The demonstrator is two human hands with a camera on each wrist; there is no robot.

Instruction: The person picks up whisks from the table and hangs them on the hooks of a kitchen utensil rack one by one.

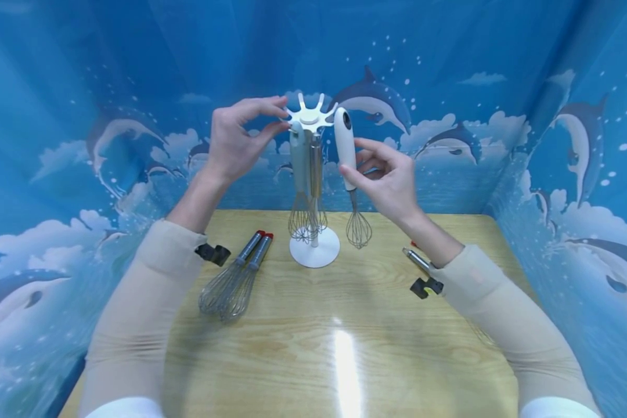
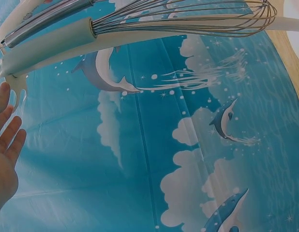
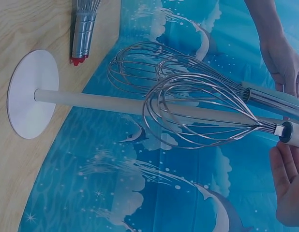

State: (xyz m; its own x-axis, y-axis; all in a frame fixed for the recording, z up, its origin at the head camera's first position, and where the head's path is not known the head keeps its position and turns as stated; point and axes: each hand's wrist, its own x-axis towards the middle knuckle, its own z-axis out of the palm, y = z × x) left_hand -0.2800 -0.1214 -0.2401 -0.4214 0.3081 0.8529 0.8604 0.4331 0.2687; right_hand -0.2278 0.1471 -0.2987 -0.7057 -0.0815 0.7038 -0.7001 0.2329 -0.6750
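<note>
Evidently, the right hand (image 1: 389, 177) grips a smooth, plump white-handled whisk (image 1: 346, 145), its wire balloon hanging beside the stand (image 3: 125, 105). The left hand (image 1: 238, 136) has fingertips at the spoked top; whether they pinch, I cannot tell. A matte green-handled whisk (image 1: 299, 162) and glossy metal whisk (image 1: 316, 174) hang over the wood-grained table (image 1: 277, 354).

Curtained tabletop booth, apparently a staged work area. One wood-grain table (image 1: 271, 348). Blue curtain (image 1: 230, 52), dolphin-and-cloud print, behind the table and along its left and right sides. One whisk stand (image 1: 326, 255), upright on the table.
</note>
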